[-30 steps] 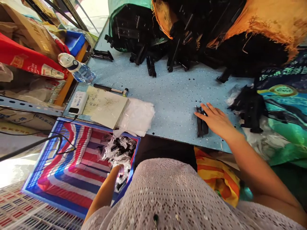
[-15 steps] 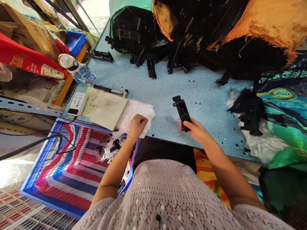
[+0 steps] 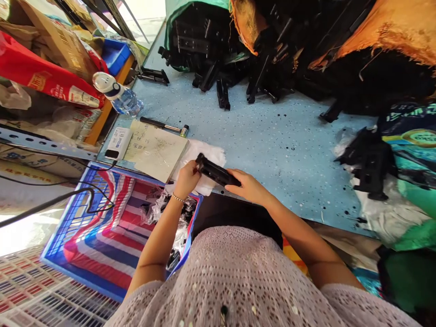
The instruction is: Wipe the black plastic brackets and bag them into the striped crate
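Observation:
A black plastic part [image 3: 215, 172] lies tilted between my two hands, above the front edge of the blue speckled table. My right hand [image 3: 250, 185] grips its right end between thumb and fingers. At its left end, my left hand [image 3: 187, 178] has its fingers pinched against the knobbed tip. Beneath the part and my left hand are thin white sheets [image 3: 218, 156], partly covered. A cardboard pad with handwriting [image 3: 158, 152] lies just left of the sheets, with a black-handled screwdriver [image 3: 160, 125] along its far edge.
Sacks spill black parts [image 3: 223, 93] at the back. A water bottle [image 3: 126, 101] and a white box [image 3: 118, 143] stand on the left. A blue crate [image 3: 81, 277] with striped cloth is below left. Bagged black parts [image 3: 371, 161] lie on the right.
My right hand has brought the black part left and turned it flatter. My left hand has closed on its knobbed end. The view has shifted slightly.

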`<state>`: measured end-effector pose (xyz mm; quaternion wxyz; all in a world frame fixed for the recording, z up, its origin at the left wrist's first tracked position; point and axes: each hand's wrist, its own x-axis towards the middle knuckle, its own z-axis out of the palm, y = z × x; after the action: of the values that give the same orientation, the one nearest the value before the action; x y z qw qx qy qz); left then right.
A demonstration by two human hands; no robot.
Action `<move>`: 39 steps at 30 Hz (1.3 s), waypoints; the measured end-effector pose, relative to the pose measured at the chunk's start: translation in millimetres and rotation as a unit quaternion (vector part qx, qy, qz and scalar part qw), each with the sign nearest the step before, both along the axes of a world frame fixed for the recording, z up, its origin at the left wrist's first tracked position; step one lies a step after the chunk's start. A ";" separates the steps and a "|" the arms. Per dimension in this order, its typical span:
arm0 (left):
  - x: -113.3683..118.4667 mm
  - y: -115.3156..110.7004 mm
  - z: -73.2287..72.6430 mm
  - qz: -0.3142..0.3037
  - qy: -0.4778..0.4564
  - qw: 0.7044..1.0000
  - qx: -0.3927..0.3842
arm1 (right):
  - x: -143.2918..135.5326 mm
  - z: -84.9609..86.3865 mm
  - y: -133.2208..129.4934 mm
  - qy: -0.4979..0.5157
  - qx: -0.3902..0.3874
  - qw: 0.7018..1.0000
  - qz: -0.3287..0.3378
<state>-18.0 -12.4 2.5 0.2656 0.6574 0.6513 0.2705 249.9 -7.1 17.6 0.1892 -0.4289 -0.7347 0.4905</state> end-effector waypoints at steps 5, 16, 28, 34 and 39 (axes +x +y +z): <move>3.0 -2.2 -5.7 -0.024 -0.034 0.999 -0.004 | 6.8 22.3 -8.9 -0.223 0.127 0.963 -0.088; 17.5 -21.3 10.2 -0.092 0.149 0.980 0.090 | 1.8 7.7 -7.6 -0.089 0.003 0.996 -0.028; 42.4 -58.2 60.6 -0.223 0.019 0.962 0.157 | -29.3 21.1 -59.4 0.242 -0.169 0.955 -0.040; -29.4 -117.6 111.5 -0.208 0.059 0.976 -0.027 | -16.3 42.5 -64.2 0.329 -0.301 0.885 0.132; -54.1 -155.4 20.7 -0.162 0.171 0.860 -0.453 | -10.4 8.2 -47.1 0.261 -0.251 0.931 -0.038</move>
<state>-72.1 -167.8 23.2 0.4589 0.5966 0.6212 -0.2180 239.6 -54.2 25.8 0.2789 -0.3470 -0.4953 0.7459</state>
